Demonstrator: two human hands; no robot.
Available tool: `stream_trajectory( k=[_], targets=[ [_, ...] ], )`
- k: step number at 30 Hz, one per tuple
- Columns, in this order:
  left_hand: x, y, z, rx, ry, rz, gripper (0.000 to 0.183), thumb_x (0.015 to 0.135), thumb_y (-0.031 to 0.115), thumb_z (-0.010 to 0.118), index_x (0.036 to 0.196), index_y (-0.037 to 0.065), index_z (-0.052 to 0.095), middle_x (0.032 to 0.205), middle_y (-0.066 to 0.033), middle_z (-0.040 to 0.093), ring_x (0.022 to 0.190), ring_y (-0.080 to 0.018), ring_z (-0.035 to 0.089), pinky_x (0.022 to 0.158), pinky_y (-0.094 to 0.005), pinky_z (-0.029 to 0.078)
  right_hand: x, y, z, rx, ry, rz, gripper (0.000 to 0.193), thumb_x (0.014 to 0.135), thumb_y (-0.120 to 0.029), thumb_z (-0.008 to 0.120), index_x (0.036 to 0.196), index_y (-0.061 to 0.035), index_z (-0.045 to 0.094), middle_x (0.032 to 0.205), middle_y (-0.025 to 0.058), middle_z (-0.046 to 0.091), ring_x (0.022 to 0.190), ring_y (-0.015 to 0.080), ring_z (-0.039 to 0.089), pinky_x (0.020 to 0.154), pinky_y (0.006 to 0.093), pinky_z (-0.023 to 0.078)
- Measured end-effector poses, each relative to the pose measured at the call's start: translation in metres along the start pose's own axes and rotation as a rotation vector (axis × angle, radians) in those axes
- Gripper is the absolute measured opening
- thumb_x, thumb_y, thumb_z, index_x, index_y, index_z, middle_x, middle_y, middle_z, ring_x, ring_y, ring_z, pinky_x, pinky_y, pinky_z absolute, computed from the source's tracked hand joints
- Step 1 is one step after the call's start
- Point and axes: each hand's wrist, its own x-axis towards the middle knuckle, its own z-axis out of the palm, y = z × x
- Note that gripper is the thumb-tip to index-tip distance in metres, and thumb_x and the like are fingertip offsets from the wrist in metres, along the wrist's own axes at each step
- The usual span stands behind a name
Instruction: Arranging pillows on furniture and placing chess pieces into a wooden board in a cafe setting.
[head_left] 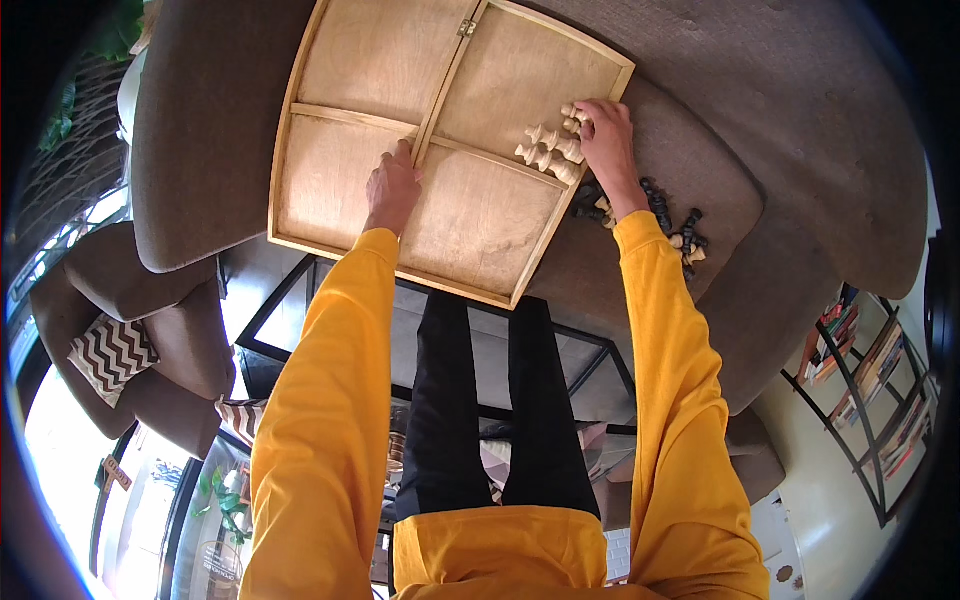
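An unfolded wooden chess box (340, 58) lies on the brown sofa, its inner compartments facing up. My left hand (393, 188) grips the box's inner divider near the middle, fingers bent over it. In the right-hand compartment, several light wooden chess pieces (548, 163) lie side by side against the right wall. My right hand (608, 140) reaches over that wall, its fingers closed around a light chess piece (572, 114) at the far end of the row. Beside the box, partly behind my right wrist, a loose pile of dark chess pieces (657, 205) with some light ones lies on the cushion.
The brown sofa (700, 150) surrounds the box. A black-framed glass table (290, 310) stands below, near my legs. An armchair with a zigzag cushion (112, 358) is at left. Wall shelves with books (868, 380) are at right.
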Motion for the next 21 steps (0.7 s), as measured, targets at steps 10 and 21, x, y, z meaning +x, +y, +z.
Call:
stream_trajectory(
  k=[10, 21],
  targets=[
    [0.0, 0.001, -0.001, 0.002, 0.006, 0.0, 0.039, 0.083, 0.014, 0.062, 0.117, 0.01, 0.044, 0.103, -0.0229, 0.057, 0.093, -0.0424, 0.059, 0.077, -0.0486, 0.048, -0.003, 0.006, -0.005, -0.19, -0.029, 0.151, 0.024, 0.083, -0.014, 0.06, 0.106, -0.0091, 0.063, 0.109, 0.0066, 0.056, 0.108, 0.0262, 0.046, 0.092, 0.0414, 0.037],
    [0.0, 0.002, 0.0, 0.023, 0.018, 0.006, 0.034, 0.083, 0.016, 0.064, 0.107, 0.005, 0.043, 0.099, -0.0232, 0.058, 0.092, -0.0429, 0.059, 0.076, -0.0491, 0.048, 0.013, 0.01, -0.016, -0.202, -0.116, 0.121, 0.019, 0.083, -0.018, 0.061, 0.101, -0.0102, 0.064, 0.105, 0.0051, 0.058, 0.106, 0.0241, 0.048, 0.09, 0.0419, 0.038]
  ],
)
